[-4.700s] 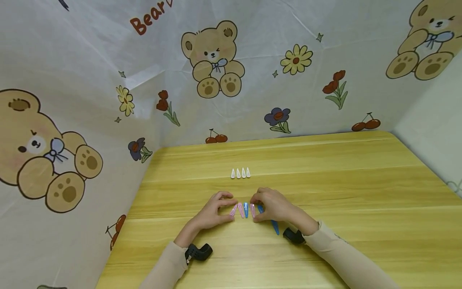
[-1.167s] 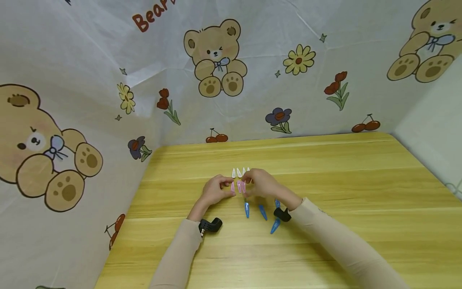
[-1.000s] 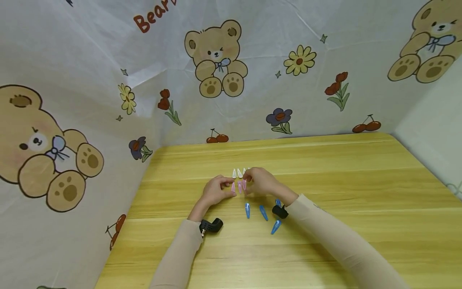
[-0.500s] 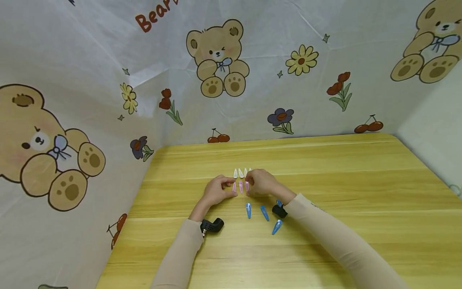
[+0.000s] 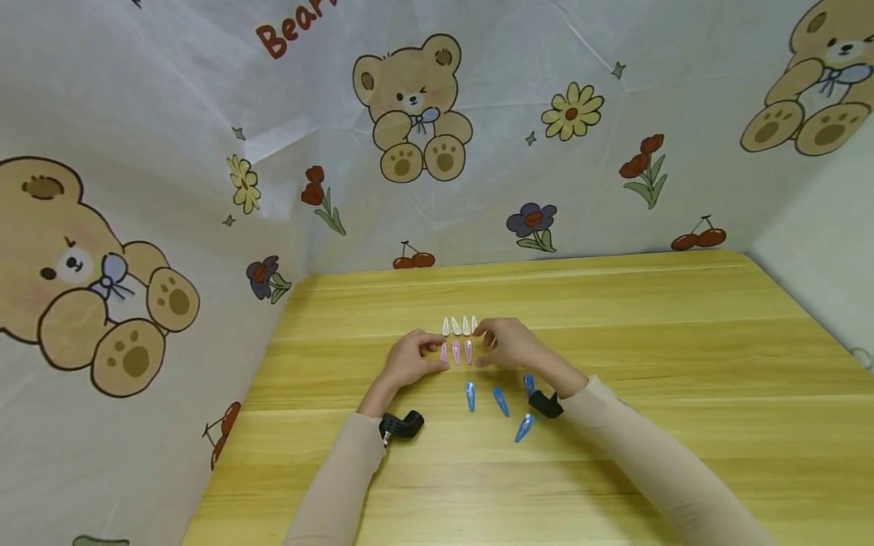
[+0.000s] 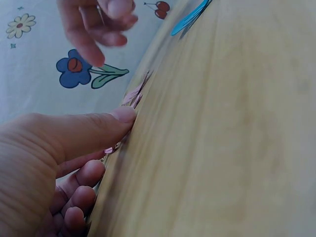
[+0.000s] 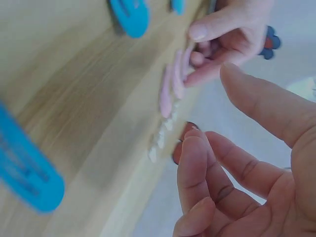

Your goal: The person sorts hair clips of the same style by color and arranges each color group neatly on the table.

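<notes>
My left hand (image 5: 410,358) has its thumb and index finger at the two ends of the leftmost pink snap hair clip (image 5: 444,353), pinching it at the tabletop. Two more pink hair clips (image 5: 456,352) lie beside it in a short row. Just to the right of that row is my right hand (image 5: 510,345), its fingers loosely bent and parted; the right wrist view shows a gap between thumb (image 7: 261,101) and fingertips with nothing in it. Behind the pink row stand several white hair clips (image 5: 456,326), side by side, the rightmost close to my right fingertips.
Several blue hair clips (image 5: 501,401) lie scattered nearer me, one partly behind the black camera (image 5: 546,404) on my right wrist. The wooden table (image 5: 649,326) meets a white cloth (image 5: 492,152) printed with bears and flowers at the back and left.
Pink clips have gone from among the blue ones to a row below the white ones. The right hand has straightened the third pink clip, let go and drawn right. Left hand stays lately.
</notes>
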Tool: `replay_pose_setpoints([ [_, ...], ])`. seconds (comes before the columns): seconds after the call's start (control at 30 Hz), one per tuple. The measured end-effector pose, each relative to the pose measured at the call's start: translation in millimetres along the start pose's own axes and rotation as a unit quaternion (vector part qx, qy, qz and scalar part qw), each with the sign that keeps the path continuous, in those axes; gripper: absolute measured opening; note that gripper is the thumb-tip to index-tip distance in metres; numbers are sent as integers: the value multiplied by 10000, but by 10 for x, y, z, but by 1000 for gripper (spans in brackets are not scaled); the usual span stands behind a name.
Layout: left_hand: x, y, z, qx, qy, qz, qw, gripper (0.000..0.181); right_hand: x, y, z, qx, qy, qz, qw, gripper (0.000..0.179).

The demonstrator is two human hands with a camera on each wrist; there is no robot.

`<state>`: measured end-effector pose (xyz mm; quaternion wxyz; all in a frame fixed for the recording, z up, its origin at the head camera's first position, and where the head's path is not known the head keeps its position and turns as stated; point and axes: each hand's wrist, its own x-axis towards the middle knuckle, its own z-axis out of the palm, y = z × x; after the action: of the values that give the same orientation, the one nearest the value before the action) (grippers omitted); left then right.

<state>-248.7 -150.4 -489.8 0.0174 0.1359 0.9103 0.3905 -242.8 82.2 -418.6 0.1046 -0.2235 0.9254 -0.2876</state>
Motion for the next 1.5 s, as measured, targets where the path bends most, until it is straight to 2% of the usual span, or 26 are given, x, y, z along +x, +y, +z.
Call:
replay_pose_setpoints([
  [0.3,-6,25,5,6,52,-48,10000,45,-478,145,-52,384,160,-537,9977,44],
  [0.53,-13,41,9,-58,42,-79,9999,47,-706,206,30,260,105,-577,9979,44],
  [0.63,-23,37,1,-162,40,-72,9998,47,-742,210,57,190,157,-570,9981,45],
  [0.77,-53,70,-37,-549,114,-61,9984,49,-761,213,82,115,201,-616,9978,46],
  [0.9,-140,235,-78,-822,156,41,9965,50,-776,220,102,40,186,-663,9976,47],
  [1.0,-255,411,-68,-945,6,243,9952,50,-773,228,117,-22,168,-733,9972,49],
  [1.1,-393,551,-17,-927,-325,386,9944,51,-763,243,140,-70,142,-790,9967,50],
  [1.23,-540,632,81,-768,-640,313,9945,53,-746,259,161,-96,130,-861,9962,51],
  [1.5,-642,608,246,-603,-646,239,9958,57,-741,276,203,-132,128,-925,9955,50],
])
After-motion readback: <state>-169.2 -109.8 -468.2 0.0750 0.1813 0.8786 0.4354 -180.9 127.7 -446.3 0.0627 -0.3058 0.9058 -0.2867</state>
